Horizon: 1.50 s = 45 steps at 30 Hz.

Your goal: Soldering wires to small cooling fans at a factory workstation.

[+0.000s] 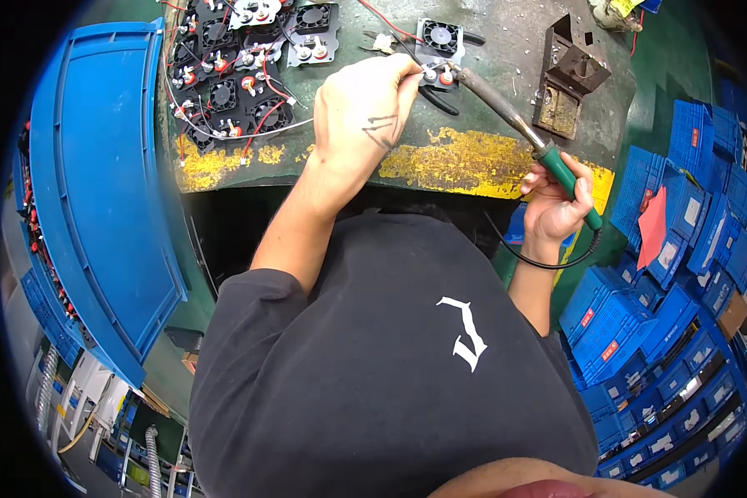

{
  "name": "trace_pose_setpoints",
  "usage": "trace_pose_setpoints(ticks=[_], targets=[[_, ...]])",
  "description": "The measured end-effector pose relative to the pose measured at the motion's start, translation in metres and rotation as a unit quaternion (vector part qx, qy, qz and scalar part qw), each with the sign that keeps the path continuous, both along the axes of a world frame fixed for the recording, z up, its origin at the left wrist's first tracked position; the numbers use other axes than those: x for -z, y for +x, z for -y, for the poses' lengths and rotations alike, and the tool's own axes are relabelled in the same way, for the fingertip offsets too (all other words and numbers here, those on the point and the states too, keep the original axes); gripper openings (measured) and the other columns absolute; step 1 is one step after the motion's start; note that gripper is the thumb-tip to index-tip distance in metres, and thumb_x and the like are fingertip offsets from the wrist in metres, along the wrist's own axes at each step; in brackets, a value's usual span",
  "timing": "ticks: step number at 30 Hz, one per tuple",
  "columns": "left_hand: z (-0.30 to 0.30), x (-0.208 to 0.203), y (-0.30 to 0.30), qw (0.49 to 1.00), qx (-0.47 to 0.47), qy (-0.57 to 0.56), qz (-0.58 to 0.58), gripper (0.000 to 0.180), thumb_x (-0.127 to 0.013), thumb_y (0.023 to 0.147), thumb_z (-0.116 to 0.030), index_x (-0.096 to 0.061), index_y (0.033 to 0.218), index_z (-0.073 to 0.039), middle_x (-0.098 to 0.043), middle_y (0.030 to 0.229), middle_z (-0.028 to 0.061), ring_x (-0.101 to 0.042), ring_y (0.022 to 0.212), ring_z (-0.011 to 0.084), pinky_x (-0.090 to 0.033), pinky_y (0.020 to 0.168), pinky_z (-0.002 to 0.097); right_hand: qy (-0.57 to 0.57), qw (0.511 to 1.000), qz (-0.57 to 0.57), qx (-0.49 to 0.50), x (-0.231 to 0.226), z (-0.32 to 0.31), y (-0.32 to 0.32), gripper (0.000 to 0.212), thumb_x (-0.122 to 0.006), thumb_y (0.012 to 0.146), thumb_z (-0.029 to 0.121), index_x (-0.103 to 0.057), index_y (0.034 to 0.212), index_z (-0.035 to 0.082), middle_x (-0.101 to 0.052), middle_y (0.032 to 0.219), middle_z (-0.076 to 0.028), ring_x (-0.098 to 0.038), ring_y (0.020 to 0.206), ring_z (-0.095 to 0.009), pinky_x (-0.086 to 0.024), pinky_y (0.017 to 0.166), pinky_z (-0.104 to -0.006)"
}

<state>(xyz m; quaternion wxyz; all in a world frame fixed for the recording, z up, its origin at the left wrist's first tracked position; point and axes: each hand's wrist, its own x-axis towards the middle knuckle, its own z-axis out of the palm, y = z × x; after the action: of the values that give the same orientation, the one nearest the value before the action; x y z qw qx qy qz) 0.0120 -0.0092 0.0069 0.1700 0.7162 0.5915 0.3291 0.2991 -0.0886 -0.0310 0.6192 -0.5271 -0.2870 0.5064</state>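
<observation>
My left hand (pixel 363 112) is closed, its thumb and forefinger pinched on a thin grey solder wire (pixel 266 134) that runs in from the left. Those fingertips sit beside the terminals of a small black fan on a metal plate (pixel 441 41). In my right hand (pixel 560 203) is a soldering iron (pixel 562 173), gripped by its green handle. Its tip reaches the red-ringed and white terminals (pixel 446 77) at the plate's near edge; exact contact is too small to tell. Black tool handles (pixel 437 101) stick out around the plate, partly hidden beneath it.
Several fan plates with red and black wires (pixel 224 95) crowd the bench's left side. A rusty metal iron stand (pixel 566 79) is at the right. The bench edge (pixel 465 166) has worn yellow paint. Blue crates (pixel 614 319) stack at right; a large blue bin (pixel 108 183) stands left.
</observation>
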Motion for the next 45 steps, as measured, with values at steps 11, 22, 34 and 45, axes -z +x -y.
trace_pose_setpoints(ticks=[11,22,34,45], targets=[[-0.0005,0.0031,0.0005,1.0,0.002,-0.007,-0.006,0.012,-0.075,0.093,-0.019,-0.076,0.099,-0.008,-0.073,0.083,0.0141,-0.071,0.074,0.0318,-0.054,0.066,0.0358,-0.006,1.0,-0.015,0.009,0.0067,0.0005,0.0013,0.047,-0.043,0.1,0.042,-0.063,0.12,0.003,-0.072,0.089,-0.024,-0.069,0.068,-0.031,-0.055,0.055,-0.0406],[-0.002,0.0056,0.0023,1.0,0.003,0.003,0.0,0.012,-0.074,0.093,-0.018,-0.076,0.098,-0.007,-0.072,0.079,0.0142,-0.07,0.07,0.0317,-0.053,0.064,0.0361,-0.003,1.0,-0.007,0.016,0.0036,0.0013,-0.0035,0.044,-0.044,0.1,0.039,-0.062,0.117,0.002,-0.071,0.088,-0.025,-0.069,0.066,-0.032,-0.056,0.055,-0.0423],[-0.0033,0.0076,0.001,1.0,-0.001,-0.019,-0.008,0.013,-0.073,0.092,-0.02,-0.072,0.09,-0.007,-0.071,0.077,0.0142,-0.071,0.073,0.033,-0.056,0.066,0.0412,-0.004,1.0,-0.005,0.019,0.0026,0.0021,-0.0046,0.044,-0.046,0.1,0.039,-0.062,0.117,0.002,-0.071,0.088,-0.025,-0.069,0.065,-0.032,-0.057,0.054,-0.0421],[-0.0037,0.0083,0.0014,1.0,0.004,-0.021,-0.003,0.014,-0.073,0.093,-0.019,-0.073,0.093,-0.006,-0.072,0.078,0.015,-0.073,0.073,0.0315,-0.056,0.066,0.0381,-0.003,1.0,0.003,0.017,0.0018,0.0027,-0.0054,0.044,-0.045,0.101,0.041,-0.062,0.117,0.003,-0.071,0.087,-0.025,-0.069,0.066,-0.033,-0.056,0.055,-0.0422]])
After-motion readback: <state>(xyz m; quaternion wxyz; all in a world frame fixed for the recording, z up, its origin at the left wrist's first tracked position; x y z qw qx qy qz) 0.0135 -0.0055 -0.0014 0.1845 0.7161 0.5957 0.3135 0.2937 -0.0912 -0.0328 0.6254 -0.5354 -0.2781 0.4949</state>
